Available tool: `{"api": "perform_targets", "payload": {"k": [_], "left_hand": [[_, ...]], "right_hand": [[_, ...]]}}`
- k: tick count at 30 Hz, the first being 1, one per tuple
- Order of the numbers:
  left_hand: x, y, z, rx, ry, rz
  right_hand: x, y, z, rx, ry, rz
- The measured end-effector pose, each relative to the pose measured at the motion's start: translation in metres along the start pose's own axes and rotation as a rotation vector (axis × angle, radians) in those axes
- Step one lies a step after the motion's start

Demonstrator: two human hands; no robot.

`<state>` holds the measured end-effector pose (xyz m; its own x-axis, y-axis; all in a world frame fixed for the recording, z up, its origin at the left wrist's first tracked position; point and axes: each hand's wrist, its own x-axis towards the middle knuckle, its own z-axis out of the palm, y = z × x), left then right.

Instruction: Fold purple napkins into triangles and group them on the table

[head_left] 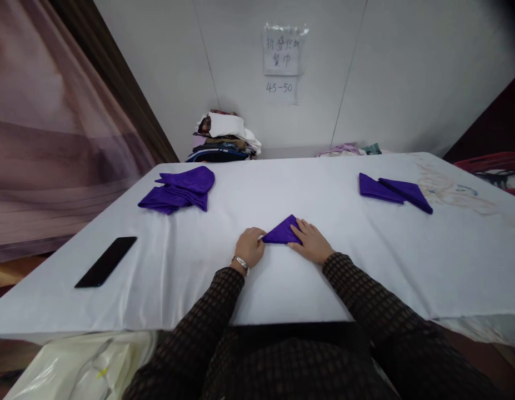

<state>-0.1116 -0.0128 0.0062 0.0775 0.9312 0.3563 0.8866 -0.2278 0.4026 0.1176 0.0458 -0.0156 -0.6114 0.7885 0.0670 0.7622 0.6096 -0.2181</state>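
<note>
A purple cloth [282,231], folded to a small triangle, lies on the white-covered table in front of me. My left hand [251,246], with a silver bracelet or watch at the wrist, pinches the pointed left corner of the cloth. On the right part of the triangle rests my right hand [311,241], fingers spread and lying flat. Loose purple cloths [178,190] are heaped at the table's back left. Two folded purple cloths [380,188] lie partly overlapped at the back right.
A black phone-like slab [106,262] lies at the left of the white table [190,289]. Behind the table stands a stack of clothes [226,136]. Paper signs [282,61] hang on the wall. Plastic bags [86,364] sit below the front left edge.
</note>
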Motion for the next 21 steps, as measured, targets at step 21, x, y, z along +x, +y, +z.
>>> {"api": "perform_targets", "payload": {"k": [21], "left_hand": [[0.044,0.047,0.049,0.076,-0.429,0.103]], "right_hand": [[0.0,-0.003,-0.001,0.067,0.011,0.015]]}}
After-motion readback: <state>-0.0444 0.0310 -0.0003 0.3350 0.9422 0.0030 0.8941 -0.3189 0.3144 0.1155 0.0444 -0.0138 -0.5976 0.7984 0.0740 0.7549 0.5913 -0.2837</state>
